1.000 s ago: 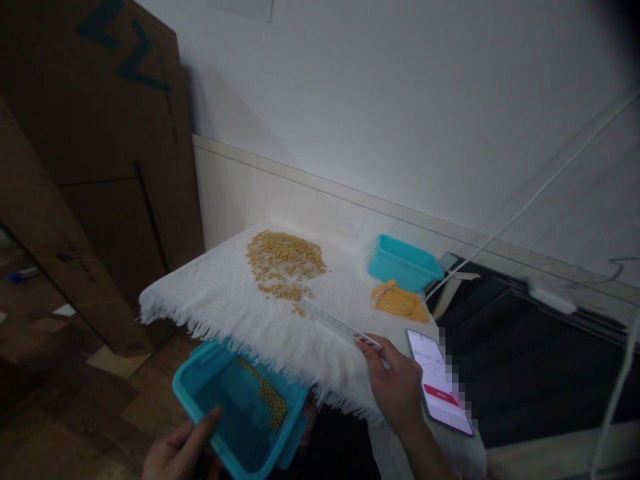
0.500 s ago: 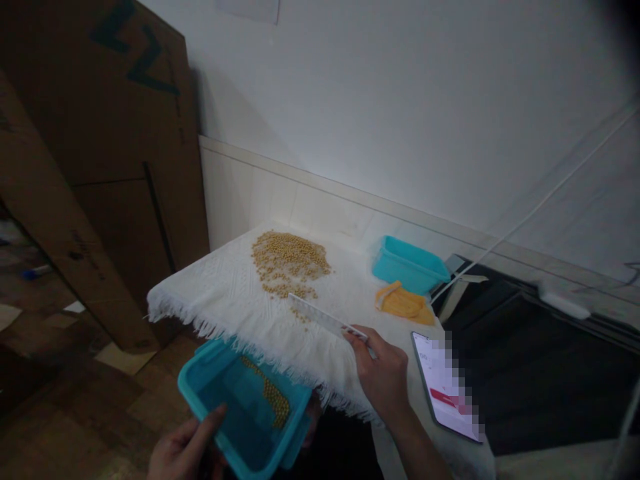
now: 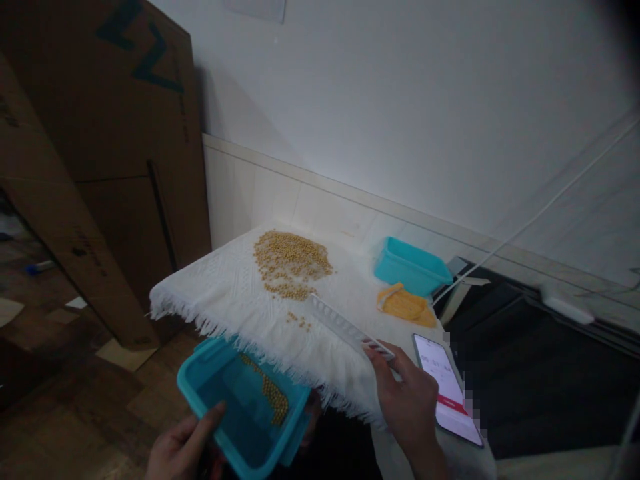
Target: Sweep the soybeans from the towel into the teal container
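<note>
My left hand point(image 3: 187, 443) is closed on the near rim of a blue plastic basket point(image 3: 235, 460), held tilted just below the table's front edge. A band of soybeans point(image 3: 275, 400) lies along its far side. My right hand point(image 3: 405, 393) grips one end of a long white ridged plastic strip point(image 3: 345, 327), which looks like a narrow ice cube tray. Its far end is near a spread pile of soybeans point(image 3: 293, 257) on the white fringed cloth point(image 3: 215, 280). A few loose soybeans point(image 3: 300, 323) lie left of the strip, close to the cloth's front edge.
A second blue basket point(image 3: 413, 267) stands at the back right, with a yellow-orange cloth point(image 3: 407, 307) in front of it. A lit phone point(image 3: 445, 390) lies on the right edge. Large cardboard boxes point(image 3: 115, 133) rise at left; a white cable point(image 3: 530, 227) crosses the right side.
My right hand has moved right and slightly toward me with the white strip, whose ridged face is more visible. The left hand and basket have stayed nearly still.
</note>
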Available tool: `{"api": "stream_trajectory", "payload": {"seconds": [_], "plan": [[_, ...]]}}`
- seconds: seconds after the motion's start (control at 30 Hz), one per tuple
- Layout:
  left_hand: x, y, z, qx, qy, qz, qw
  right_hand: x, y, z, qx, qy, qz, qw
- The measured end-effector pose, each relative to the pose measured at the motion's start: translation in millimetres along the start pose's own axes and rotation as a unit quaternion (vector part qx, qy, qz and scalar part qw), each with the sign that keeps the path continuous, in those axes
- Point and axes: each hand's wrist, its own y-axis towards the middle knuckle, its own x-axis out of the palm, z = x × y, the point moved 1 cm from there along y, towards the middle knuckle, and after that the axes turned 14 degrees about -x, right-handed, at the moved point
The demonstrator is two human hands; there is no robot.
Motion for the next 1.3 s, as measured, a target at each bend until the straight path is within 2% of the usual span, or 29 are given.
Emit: {"api": "stream_trajectory", "payload": {"seconds": [0.17,0.47,0.7,0.87,1.0,1.1,1.3], "plan": [[-2.4,8,-4,-0.013,0.022,-0.013,1.000,-16,-17,0,-0.004,-0.019,-0.004,1.000],[4.0,-5,5,-0.012,0.005,0.008,1.000,-7,-19,-2,0.004,0.018,-0.031,0.999],[-0.8,0,5,-0.005,0.025,0.001,1.000,-5,-16,-25,-0.062,0.060,-0.026,0.996],[0.8,-6,12,0.013,0.017,0.008,1.000,-11,-14,-37,-0.108,0.066,-0.016,0.992],[2.6,-11,17,0.010,-0.002,0.008,1.000,-12,-8,-23,-0.048,0.006,0.005,0.999],[2.2,-12,18,0.012,0.005,0.004,1.000,-7,-5,-11,-0.005,-0.003,-0.006,1.000],[-4.3,0,9,0.014,0.024,0.003,1.000,-1,-4,-16,-0.005,0.011,-0.032,0.999]]}}
